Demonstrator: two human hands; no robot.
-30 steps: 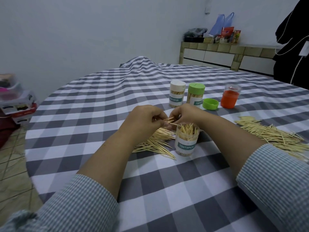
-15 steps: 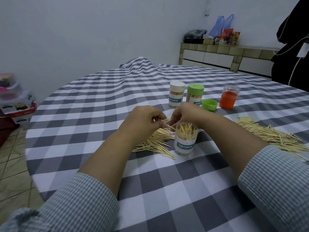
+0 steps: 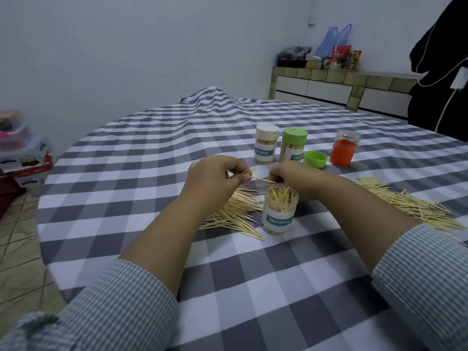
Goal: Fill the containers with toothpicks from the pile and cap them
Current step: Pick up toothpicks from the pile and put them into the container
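Holding a few toothpicks [image 3: 255, 178] crosswise in both hands, left [image 3: 215, 178] and right [image 3: 291, 177] pinching them, we have the open jar [image 3: 278, 211] just below, nearer our right.

Open clear container [image 3: 278, 214] labelled TOOTHPICK stands upright near centre, packed with toothpicks. Pile [image 3: 233, 211] fans out just left of it; a second pile [image 3: 410, 203] lies to the right. Farther off stand a white-capped container [image 3: 265, 147] and a green-capped container [image 3: 293, 145], both full, then a loose green cap [image 3: 315, 159] and an orange container [image 3: 344, 148]
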